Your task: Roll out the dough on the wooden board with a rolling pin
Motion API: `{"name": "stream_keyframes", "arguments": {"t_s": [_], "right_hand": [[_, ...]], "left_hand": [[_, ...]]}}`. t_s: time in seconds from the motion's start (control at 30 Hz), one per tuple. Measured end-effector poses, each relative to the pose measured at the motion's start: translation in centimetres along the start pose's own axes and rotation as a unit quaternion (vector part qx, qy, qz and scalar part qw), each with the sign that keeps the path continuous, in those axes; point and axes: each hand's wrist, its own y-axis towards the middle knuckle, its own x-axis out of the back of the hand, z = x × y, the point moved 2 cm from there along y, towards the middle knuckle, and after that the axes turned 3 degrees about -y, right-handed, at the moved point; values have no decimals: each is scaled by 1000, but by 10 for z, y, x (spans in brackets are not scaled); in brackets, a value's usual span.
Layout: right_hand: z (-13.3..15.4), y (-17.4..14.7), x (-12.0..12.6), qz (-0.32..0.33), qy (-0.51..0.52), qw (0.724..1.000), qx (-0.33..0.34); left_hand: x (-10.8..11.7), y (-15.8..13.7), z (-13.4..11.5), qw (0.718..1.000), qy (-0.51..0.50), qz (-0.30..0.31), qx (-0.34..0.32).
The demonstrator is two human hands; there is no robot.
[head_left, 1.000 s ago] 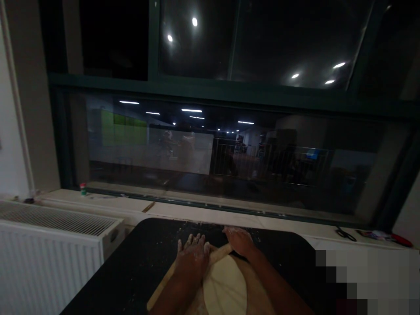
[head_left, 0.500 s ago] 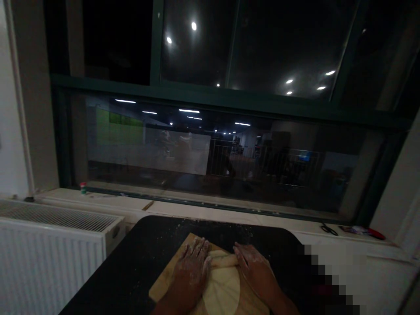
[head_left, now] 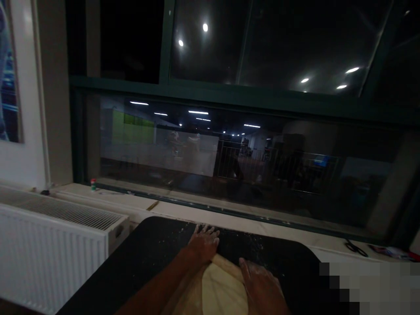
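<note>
My left hand (head_left: 205, 238), dusted with flour, reaches over the far part of the black tabletop (head_left: 157, 236). Its fingers are spread and hold nothing. My right hand (head_left: 262, 282), also floury, is closed over the right part of a wooden rolling pin (head_left: 228, 266), which slants along the far edge of the dough; its lower fingers are hard to see. A flat, pale sheet of dough (head_left: 223, 291) lies on a wooden board (head_left: 187, 295), partly covered by my left forearm and cut off by the picture's bottom edge.
Loose flour (head_left: 256, 240) is scattered near the table's far edge. A white radiator (head_left: 55, 249) stands at the left. On the windowsill (head_left: 183, 212) are a small red-capped container (head_left: 93, 184) and, farther right, black scissors (head_left: 356, 248). A dark window (head_left: 197, 153) rises behind.
My left hand has come off the rolling pin and moved forward onto the tabletop, fingers spreading. The rolling pin now slants down to the right, and the view has turned slightly left.
</note>
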Motion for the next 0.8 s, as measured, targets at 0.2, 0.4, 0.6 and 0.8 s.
{"name": "stream_keyframes", "arguments": {"t_s": [0.2,0.4,0.6,0.8], "right_hand": [[6,-7,-3,-1,43,999,-20],[15,-26,-8,3,108,994,9],[20,-58,-21,-31,158,987,-1],[26,-56,0,-31,180,983,2]], "left_hand": [[-14,-16,9,999,-18,-36,-10],[4,-65,-3,996,-27,-85,-8],[23,-127,-21,991,-7,-123,-42],[14,-143,-27,991,-40,-130,-7]]}}
